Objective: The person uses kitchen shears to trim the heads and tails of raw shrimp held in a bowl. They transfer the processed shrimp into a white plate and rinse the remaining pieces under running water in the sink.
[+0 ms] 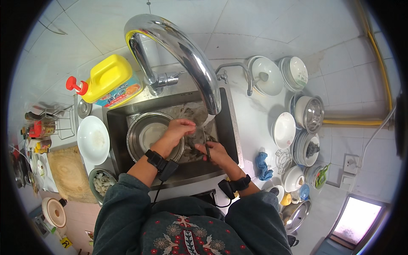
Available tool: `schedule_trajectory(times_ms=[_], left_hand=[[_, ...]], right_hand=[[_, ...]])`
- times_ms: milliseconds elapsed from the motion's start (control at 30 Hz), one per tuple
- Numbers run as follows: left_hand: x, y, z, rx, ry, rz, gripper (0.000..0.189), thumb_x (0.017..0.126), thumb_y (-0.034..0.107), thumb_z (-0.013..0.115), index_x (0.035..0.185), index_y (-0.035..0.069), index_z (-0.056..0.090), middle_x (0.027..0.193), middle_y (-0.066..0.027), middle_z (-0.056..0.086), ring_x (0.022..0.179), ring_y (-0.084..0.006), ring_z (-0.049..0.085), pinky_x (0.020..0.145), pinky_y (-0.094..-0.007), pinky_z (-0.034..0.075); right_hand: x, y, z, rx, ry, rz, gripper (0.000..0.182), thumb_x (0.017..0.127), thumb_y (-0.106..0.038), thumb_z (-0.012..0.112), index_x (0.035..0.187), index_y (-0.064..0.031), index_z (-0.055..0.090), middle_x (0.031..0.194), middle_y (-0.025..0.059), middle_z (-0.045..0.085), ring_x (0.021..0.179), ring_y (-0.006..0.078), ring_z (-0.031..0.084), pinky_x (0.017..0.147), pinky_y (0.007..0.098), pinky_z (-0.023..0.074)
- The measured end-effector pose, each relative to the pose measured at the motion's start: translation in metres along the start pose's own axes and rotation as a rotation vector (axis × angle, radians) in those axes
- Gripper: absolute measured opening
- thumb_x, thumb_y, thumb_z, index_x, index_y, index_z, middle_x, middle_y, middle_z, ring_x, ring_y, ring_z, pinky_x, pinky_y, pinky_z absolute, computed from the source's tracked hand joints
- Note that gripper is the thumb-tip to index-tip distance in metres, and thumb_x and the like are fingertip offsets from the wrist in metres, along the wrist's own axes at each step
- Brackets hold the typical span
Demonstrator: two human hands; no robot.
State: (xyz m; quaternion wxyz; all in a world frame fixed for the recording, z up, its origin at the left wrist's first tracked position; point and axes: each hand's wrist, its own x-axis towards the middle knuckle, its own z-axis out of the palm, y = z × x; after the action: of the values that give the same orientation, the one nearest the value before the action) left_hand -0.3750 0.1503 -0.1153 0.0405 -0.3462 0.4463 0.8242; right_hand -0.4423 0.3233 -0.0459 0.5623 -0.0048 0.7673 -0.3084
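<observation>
My right hand (218, 153) is low over the right half of the steel sink (228, 127), closed around a dark-handled tool (207, 151). A thin part of that tool seems to point up toward the tap; its exact kind is unclear. My left hand (178, 130) hovers at the right rim of a steel basin (135, 143), fingertips drawn together beside the water stream (208, 120). Whether anything small is pinched there cannot be made out. Water runs from the large chrome faucet (204, 73). Below both hands, greyish-brown wet pieces (191, 153) lie on the sink floor, partly hidden.
Left of the sink stand a yellow detergent jug (111, 73), a white oval dish (93, 140), a bowl of pale pieces (102, 185) and a wooden cutting board (71, 172). On the right counter are stacked plates (295, 73), a white bowl (284, 130) and a blue cloth (263, 165).
</observation>
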Motion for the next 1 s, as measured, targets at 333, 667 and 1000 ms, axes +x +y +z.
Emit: schedule_trajectory(times_ms=[333, 667, 1000], left_hand=[[-0.085, 0.069, -0.011, 0.789, 0.476, 0.765, 0.022, 0.070, -0.004, 0.061, 0.089, 0.005, 0.065, 0.080, -0.0073, 0.061, 0.069, -0.0160, 0.059, 0.062, -0.0266, 0.048], [-0.179, 0.098, -0.152, 1.384, 1.165, 0.416, 0.027, 0.080, 0.016, 0.064, 0.098, -0.003, 0.064, 0.105, -0.0213, 0.062, 0.100, -0.0357, 0.059, 0.087, -0.0393, 0.047], [-0.038, -0.015, 0.050, 1.672, -0.015, 0.445, 0.017, 0.069, 0.008, 0.061, 0.085, 0.005, 0.066, 0.081, -0.0167, 0.064, 0.079, -0.0342, 0.063, 0.069, -0.0428, 0.052]], right_hand=[[-0.003, 0.017, -0.021, -0.077, 0.194, -0.212, 0.043, 0.075, -0.037, 0.070, 0.080, 0.0044, 0.062, 0.062, 0.0112, 0.062, 0.057, 0.0172, 0.061, 0.056, 0.0298, 0.0466], [0.000, 0.021, -0.029, -0.045, 0.177, -0.254, 0.039, 0.075, -0.036, 0.067, 0.082, 0.0021, 0.063, 0.061, 0.0096, 0.061, 0.057, 0.0162, 0.059, 0.057, 0.0304, 0.0459], [-0.005, 0.036, -0.036, -0.327, 0.438, -0.570, 0.035, 0.078, -0.037, 0.069, 0.076, -0.0027, 0.061, 0.056, 0.0076, 0.058, 0.052, 0.0142, 0.057, 0.053, 0.0283, 0.0449]])
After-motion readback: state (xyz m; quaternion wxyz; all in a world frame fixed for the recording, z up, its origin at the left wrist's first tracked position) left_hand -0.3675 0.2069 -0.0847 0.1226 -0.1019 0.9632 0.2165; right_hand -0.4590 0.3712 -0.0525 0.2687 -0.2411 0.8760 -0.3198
